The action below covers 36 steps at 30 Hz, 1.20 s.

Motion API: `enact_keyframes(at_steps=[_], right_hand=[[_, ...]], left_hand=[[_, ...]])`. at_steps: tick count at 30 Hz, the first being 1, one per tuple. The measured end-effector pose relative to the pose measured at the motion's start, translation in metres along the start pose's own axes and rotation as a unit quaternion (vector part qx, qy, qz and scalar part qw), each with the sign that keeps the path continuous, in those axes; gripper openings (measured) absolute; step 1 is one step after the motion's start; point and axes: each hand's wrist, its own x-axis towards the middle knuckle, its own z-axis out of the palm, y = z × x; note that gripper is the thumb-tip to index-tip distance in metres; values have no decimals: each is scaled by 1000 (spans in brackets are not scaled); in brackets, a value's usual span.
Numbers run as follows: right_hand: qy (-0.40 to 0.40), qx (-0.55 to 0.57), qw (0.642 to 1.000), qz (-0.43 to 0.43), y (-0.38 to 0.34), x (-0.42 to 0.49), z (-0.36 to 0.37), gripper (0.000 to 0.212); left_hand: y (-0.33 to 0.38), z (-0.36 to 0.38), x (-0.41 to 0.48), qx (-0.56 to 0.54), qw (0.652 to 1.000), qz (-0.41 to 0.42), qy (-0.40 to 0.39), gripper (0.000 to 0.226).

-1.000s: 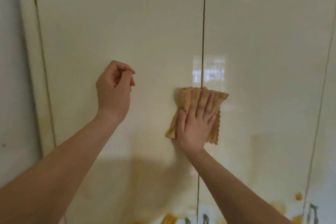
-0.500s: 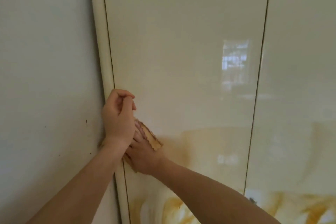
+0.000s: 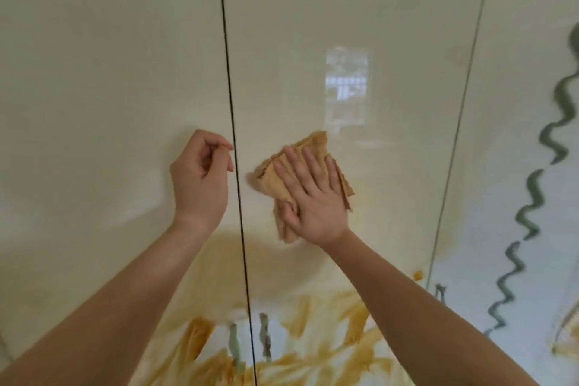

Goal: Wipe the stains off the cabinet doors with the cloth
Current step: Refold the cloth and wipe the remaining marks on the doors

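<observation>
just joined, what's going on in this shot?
A person is wiping glossy cream cabinet doors. The right hand presses flat, fingers straight, on a tan cloth against the middle door, just right of the dark seam. The left hand is raised by the left door, fingers curled, holding nothing; whether it touches the door is unclear. Orange-yellow marks sit lower on the doors, below the cloth; stain or print, I cannot tell.

Likely a home: glossy cabinet doors with orange leaf prints below the fingers, a window reflection above them.
</observation>
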Motion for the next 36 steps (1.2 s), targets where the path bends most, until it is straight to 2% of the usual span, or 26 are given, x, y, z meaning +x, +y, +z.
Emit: enact_keyframes(at_steps=[3, 6, 11, 14, 19, 22, 25, 27, 30, 33, 36], right_hand=[[23, -49, 996, 65, 87, -38, -20, 62], [34, -75, 989, 126, 143, -68, -32, 68], [44, -66, 955, 285, 175, -105, -41, 70], [74, -26, 912, 403, 164, -124, -34, 72], [114, 20, 795, 595, 98, -136, -9, 76], [111, 33, 778, 618, 34, -121, 11, 73], [114, 35, 793, 597, -31, -98, 31, 70], [99, 38, 822, 560, -82, -76, 48, 72], [54, 46, 901, 429, -161, -52, 74, 73], [20, 36, 939, 342, -220, -30, 93, 75], [-20, 45, 979, 200, -279, -12, 105, 70]], left_hand=[[9, 65, -14, -25, 999, 0, -21, 19], [8, 97, -24, -46, 998, -10, -34, 17], [-1, 109, -34, -57, 997, -28, -44, 19], [-8, 86, -39, -55, 997, -35, -42, 20], [-29, 25, -41, -58, 996, -60, -37, 25], [-41, -15, -40, -59, 995, -71, -36, 30], [-49, -53, -38, -66, 995, -75, -26, 31], [-55, -85, -38, -66, 995, -73, -12, 28], [-67, -139, -38, -53, 997, -60, 8, 24], [-78, -191, -35, -41, 997, -59, 43, 20], [-84, -231, -33, -26, 994, -64, 87, 20]])
